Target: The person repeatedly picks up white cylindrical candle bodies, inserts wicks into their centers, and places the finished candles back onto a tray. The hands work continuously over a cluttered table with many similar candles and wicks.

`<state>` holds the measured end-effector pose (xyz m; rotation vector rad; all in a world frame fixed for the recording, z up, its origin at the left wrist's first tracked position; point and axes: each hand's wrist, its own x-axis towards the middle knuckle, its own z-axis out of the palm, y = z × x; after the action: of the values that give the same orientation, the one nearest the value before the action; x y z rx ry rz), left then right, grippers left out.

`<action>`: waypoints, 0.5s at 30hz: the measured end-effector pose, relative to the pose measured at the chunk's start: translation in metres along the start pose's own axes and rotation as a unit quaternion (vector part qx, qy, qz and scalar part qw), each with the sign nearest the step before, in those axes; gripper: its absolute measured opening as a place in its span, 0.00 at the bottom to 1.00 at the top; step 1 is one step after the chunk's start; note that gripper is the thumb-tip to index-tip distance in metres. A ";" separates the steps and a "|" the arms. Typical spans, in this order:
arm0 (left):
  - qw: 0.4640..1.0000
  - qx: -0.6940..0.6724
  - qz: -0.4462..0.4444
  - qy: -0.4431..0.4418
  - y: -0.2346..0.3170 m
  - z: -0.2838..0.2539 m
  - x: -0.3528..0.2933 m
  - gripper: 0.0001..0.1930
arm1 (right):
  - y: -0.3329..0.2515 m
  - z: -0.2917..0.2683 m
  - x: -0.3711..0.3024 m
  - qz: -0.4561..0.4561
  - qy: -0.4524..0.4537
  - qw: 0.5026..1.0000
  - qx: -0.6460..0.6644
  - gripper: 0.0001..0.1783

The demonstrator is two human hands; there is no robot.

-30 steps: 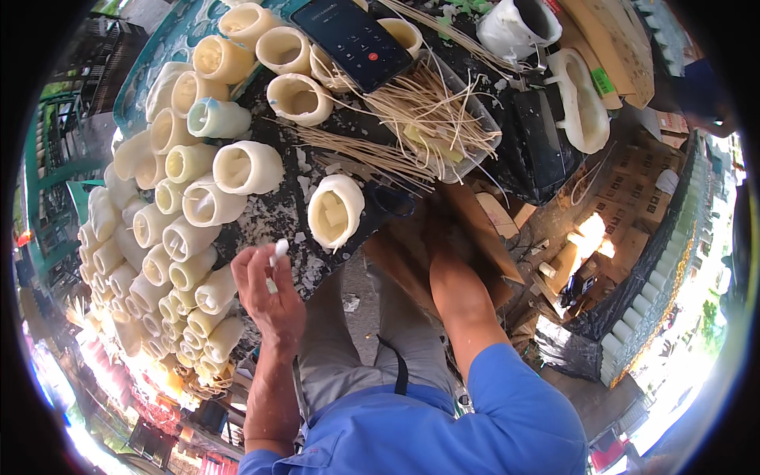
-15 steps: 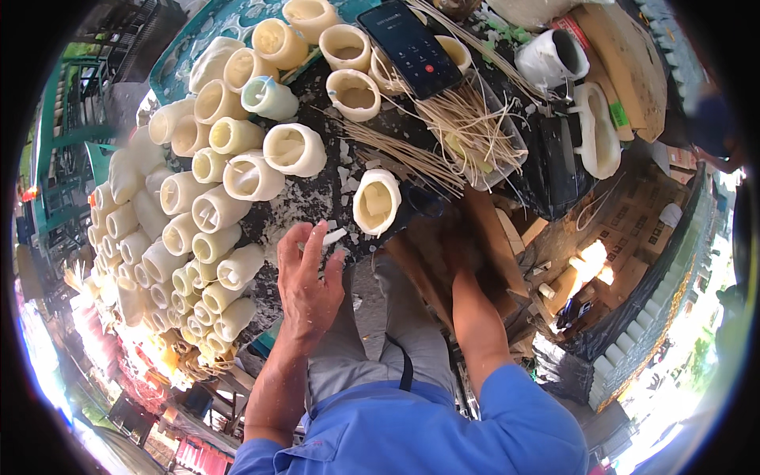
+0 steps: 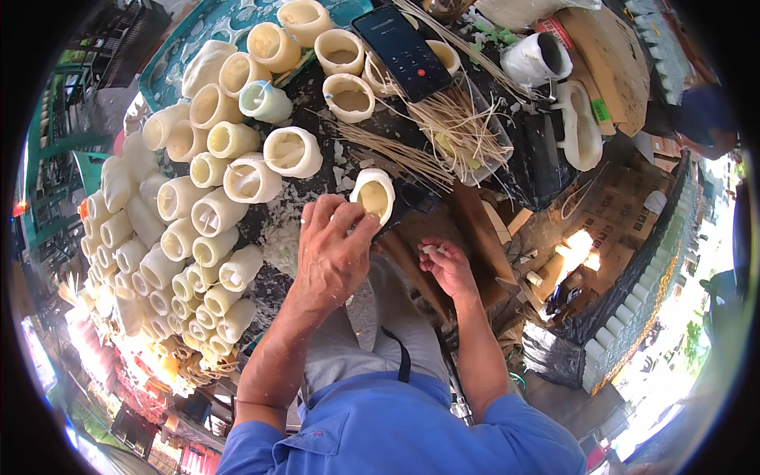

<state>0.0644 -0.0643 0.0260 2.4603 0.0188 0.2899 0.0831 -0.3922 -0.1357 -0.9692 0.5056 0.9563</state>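
Observation:
A cream, wax-like cup (image 3: 372, 195) with a rough pale rim lies tilted at the table's near edge. My left hand (image 3: 328, 247) is right beside it, fingers curled and thumb close against the cup's lower rim. Whatever the fingers hold is hidden; a small white bit shows by the knuckles. Over an open cardboard box, my right hand (image 3: 450, 269) is closed with small whitish lumps (image 3: 434, 250) between its fingertips. Several similar cups stand close by, among them one cup with cracked pieces inside (image 3: 292, 152).
Many pale cups (image 3: 178, 239) crowd the left side. A phone (image 3: 401, 51) rests over cups at the back, near a bundle of thin sticks (image 3: 459, 131). A white-crusted can (image 3: 537, 60) lies at the far right. The cardboard box (image 3: 479, 226) sits below the table edge.
My right hand has risen out of the box with whitish lumps in its fingers. My left hand has moved up and right to the cup, and its fingers have curled in.

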 end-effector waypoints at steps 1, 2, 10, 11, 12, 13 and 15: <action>1.000 0.001 -0.003 0.008 -0.003 0.000 0.003 0.23 | -0.005 0.012 -0.003 -0.010 0.001 0.999 -0.031 0.18; 1.000 0.001 -0.003 0.021 -0.006 0.002 0.008 0.23 | -0.009 0.022 -0.006 -0.023 -0.014 0.998 -0.053 0.18; 0.998 -0.039 0.000 0.047 -0.021 0.004 0.020 0.13 | -0.046 0.092 -0.039 -0.104 0.015 0.980 -0.171 0.15; 0.998 -0.046 -0.003 0.048 -0.021 0.004 0.020 0.13 | -0.052 0.105 -0.044 -0.119 0.047 0.970 -0.208 0.14; 0.997 -0.058 -0.005 0.052 -0.022 0.005 0.020 0.12 | -0.060 0.118 -0.048 -0.156 0.050 0.950 -0.266 0.13; 0.996 -0.069 -0.006 0.056 -0.021 0.005 0.020 0.12 | -0.070 0.132 -0.051 -0.186 0.063 0.925 -0.325 0.12; 0.996 -0.080 -0.022 0.037 -0.021 0.004 0.020 0.11 | -0.086 0.161 -0.052 -0.290 0.055 0.850 -0.436 0.11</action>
<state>0.0859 -0.0483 0.0146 2.2872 0.0771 0.3494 0.1237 -0.2960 0.0230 -1.8745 -0.1933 0.5461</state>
